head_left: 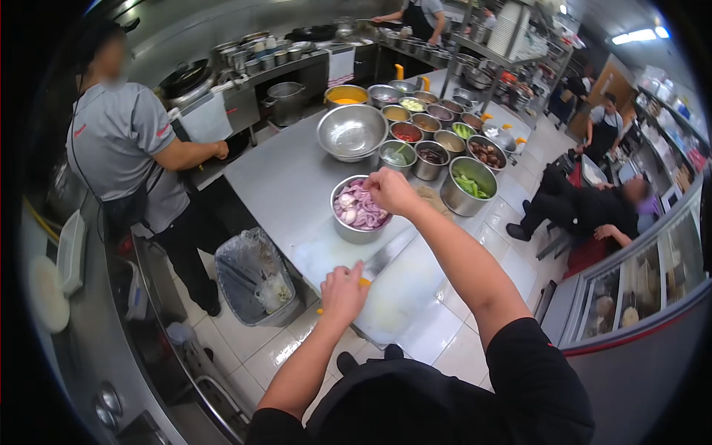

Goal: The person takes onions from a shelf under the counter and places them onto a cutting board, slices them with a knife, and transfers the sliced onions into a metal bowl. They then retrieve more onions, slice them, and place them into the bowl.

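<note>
A steel pot point(357, 234) of sliced red onion point(360, 208) stands on the steel table at the far end of the cutting board. My right hand point(391, 191) is over the pot's right rim, fingers bent down and drawn together at the onion; what they pinch is hidden. Nearer to me, my left hand point(344, 294) is closed around the yellow handle of a knife point(391, 252). The blade lies low over the white cutting board point(404, 289), pointing away and to the right, just beside the pot.
A wide steel bowl point(351, 132) and several pots of ingredients, including green vegetables point(472, 185), crowd the table's far side. A lined bin point(256, 278) stands left of the table. A co-worker in grey point(130, 137) stands at the left; a person in black point(593, 200) sits at the right.
</note>
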The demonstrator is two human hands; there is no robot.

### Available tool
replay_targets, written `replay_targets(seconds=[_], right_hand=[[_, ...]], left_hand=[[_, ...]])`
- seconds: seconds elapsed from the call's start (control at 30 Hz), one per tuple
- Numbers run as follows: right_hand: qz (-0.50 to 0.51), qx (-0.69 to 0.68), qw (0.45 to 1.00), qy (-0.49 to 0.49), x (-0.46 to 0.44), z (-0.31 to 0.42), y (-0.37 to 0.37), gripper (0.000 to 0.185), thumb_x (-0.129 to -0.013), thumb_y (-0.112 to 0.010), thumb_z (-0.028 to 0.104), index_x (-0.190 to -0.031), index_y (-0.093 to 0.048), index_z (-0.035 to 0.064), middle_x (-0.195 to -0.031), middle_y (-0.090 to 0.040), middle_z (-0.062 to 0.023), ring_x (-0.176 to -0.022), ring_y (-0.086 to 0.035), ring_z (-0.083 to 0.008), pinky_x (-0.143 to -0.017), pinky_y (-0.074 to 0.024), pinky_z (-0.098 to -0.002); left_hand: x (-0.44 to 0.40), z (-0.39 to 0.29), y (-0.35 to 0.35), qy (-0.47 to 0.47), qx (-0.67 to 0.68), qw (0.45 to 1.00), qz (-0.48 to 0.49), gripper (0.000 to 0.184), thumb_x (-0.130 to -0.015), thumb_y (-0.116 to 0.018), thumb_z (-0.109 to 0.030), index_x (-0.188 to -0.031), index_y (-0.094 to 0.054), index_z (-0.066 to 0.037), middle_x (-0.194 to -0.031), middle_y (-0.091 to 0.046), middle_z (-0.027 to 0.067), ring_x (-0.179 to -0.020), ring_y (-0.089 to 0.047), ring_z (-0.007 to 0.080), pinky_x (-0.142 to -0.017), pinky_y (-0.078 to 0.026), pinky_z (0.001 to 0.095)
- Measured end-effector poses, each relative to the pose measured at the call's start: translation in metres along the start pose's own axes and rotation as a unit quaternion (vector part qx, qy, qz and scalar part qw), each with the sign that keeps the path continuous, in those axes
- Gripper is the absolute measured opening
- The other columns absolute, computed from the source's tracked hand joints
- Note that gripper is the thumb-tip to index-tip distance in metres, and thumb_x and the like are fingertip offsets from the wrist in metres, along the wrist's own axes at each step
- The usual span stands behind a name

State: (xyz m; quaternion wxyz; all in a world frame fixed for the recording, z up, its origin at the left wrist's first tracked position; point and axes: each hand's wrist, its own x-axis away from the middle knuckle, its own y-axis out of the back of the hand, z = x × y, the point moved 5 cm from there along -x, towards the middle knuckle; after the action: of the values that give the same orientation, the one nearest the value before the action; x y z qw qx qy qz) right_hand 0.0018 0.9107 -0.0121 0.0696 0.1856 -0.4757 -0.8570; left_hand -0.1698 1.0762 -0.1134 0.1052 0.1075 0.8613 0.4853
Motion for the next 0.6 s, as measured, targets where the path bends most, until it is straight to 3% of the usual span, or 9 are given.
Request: replay_targets(seconds=[0.1, 0.13, 0.27, 0.33, 0.4, 0.47, 0.5, 0.57, 0.6], right_hand=[[0.096, -0.092, 0.991, 0.006, 0.011, 0.002, 0.006, 0.038, -0.087, -0.062, 0.009, -0.123, -0.072, 0.0103, -0.128, -0.068, -0.0181, -0.115, -0.066, -0.0356, -0.099, -0.0524, -0.0394], [0.06, -0.114, 0.989, 0.071, 0.01, -0.008, -0.003, 0.041, -0.088, -0.061, 0.011, -0.128, -0.069, 0.0102, -0.127, -0.069, -0.0168, -0.115, -0.067, -0.0342, -0.101, -0.0516, -0.0396], [-0.068, -0.145, 0.987, 0.028, 0.044, -0.01, 0.024, 0.038, -0.091, -0.068, 0.021, -0.125, -0.069, 0.0039, -0.111, -0.072, -0.0194, -0.099, -0.069, -0.0318, -0.089, -0.0543, -0.0398], [-0.042, -0.216, 0.975, -0.023, 0.079, -0.025, 0.034, 0.035, -0.093, -0.067, 0.024, -0.122, -0.07, 0.0039, -0.105, -0.073, -0.0173, -0.093, -0.071, -0.0294, -0.085, -0.0553, -0.0386], [-0.042, -0.148, 0.987, -0.054, 0.132, -0.054, 0.051, 0.033, -0.094, -0.067, 0.026, -0.119, -0.07, 0.0042, -0.102, -0.074, -0.0156, -0.089, -0.071, -0.0262, -0.082, -0.0557, -0.037], [-0.05, -0.118, 0.986, -0.109, 0.193, -0.121, 0.046, 0.033, -0.094, -0.067, 0.028, -0.117, -0.071, 0.0045, -0.101, -0.074, -0.0149, -0.088, -0.071, -0.024, -0.082, -0.0555, -0.0356], [-0.097, -0.155, 0.969, -0.166, 0.235, -0.15, 0.056, 0.033, -0.092, -0.068, 0.031, -0.11, -0.073, 0.0039, -0.099, -0.074, -0.0161, -0.089, -0.071, -0.0293, -0.082, -0.0556, -0.0381], [-0.153, -0.223, 0.927, -0.26, 0.331, -0.22, 0.062, 0.033, -0.093, -0.069, 0.033, -0.11, -0.074, 0.0045, -0.093, -0.075, -0.011, -0.086, -0.07, -0.0203, -0.08, -0.0559, -0.0349], [-0.159, -0.262, 0.865, -0.396, 0.388, -0.261, 0.056, 0.033, -0.093, -0.07, 0.032, -0.109, -0.074, 0.0033, -0.09, -0.074, -0.0088, -0.082, -0.068, -0.0156, -0.076, -0.0561, -0.0331]], left_hand=[[-0.029, 0.008, 0.018, 0.003, 0.06, 0.994, -0.09, 0.064, -0.087, -0.071, -0.025, -0.147, -0.049, -0.015, -0.125, -0.056, 0.0213, -0.113, -0.057, 0.0415, -0.094, -0.048, 0.0511], [-0.046, 0.007, 0.022, -0.007, 0.084, 0.99, -0.112, 0.065, -0.088, -0.072, -0.024, -0.147, -0.049, -0.015, -0.127, -0.055, 0.0223, -0.114, -0.057, 0.043, -0.096, -0.048, 0.0511], [-0.096, 0.017, 0.013, 0.013, 0.041, 0.997, -0.06, 0.063, -0.083, -0.078, -0.022, -0.14, -0.054, -0.011, -0.132, -0.05, 0.0279, -0.119, -0.057, 0.0466, -0.098, -0.049, 0.0513], [-0.105, 0.018, 0.014, 0.007, 0.048, 0.995, -0.083, 0.056, -0.078, -0.084, -0.024, -0.124, -0.058, -0.006, -0.127, -0.052, 0.0274, -0.113, -0.058, 0.0465, -0.095, -0.05, 0.0501], [-0.11, 0.013, 0.016, 0.001, 0.048, 0.993, -0.108, 0.051, -0.071, -0.088, -0.025, -0.106, -0.058, -0.003, -0.117, -0.056, 0.0259, -0.106, -0.059, 0.0474, -0.091, -0.05, 0.0498], [-0.115, 0.009, 0.019, 0.017, 0.046, 0.991, -0.125, 0.047, -0.069, -0.088, -0.023, -0.097, -0.057, -0.001, -0.11, -0.058, 0.0234, -0.103, -0.059, 0.0431, -0.089, -0.05, 0.0473], [-0.116, 0.007, 0.018, 0.027, 0.044, 0.99, -0.134, 0.045, -0.068, -0.088, -0.022, -0.093, -0.057, -0.001, -0.106, -0.059, 0.0222, -0.101, -0.06, 0.0409, -0.088, -0.05, 0.046], [-0.119, 0.016, 0.011, 0.03, 0.072, 0.986, -0.144, 0.047, -0.067, -0.09, -0.021, -0.089, -0.054, -0.001, -0.098, -0.058, 0.0208, -0.096, -0.058, 0.0401, -0.085, -0.048, 0.046], [-0.121, 0.024, 0.008, 0.033, 0.086, 0.984, -0.152, 0.047, -0.066, -0.091, -0.02, -0.087, -0.053, -0.001, -0.095, -0.058, 0.0201, -0.094, -0.057, 0.0397, -0.084, -0.047, 0.0461]])
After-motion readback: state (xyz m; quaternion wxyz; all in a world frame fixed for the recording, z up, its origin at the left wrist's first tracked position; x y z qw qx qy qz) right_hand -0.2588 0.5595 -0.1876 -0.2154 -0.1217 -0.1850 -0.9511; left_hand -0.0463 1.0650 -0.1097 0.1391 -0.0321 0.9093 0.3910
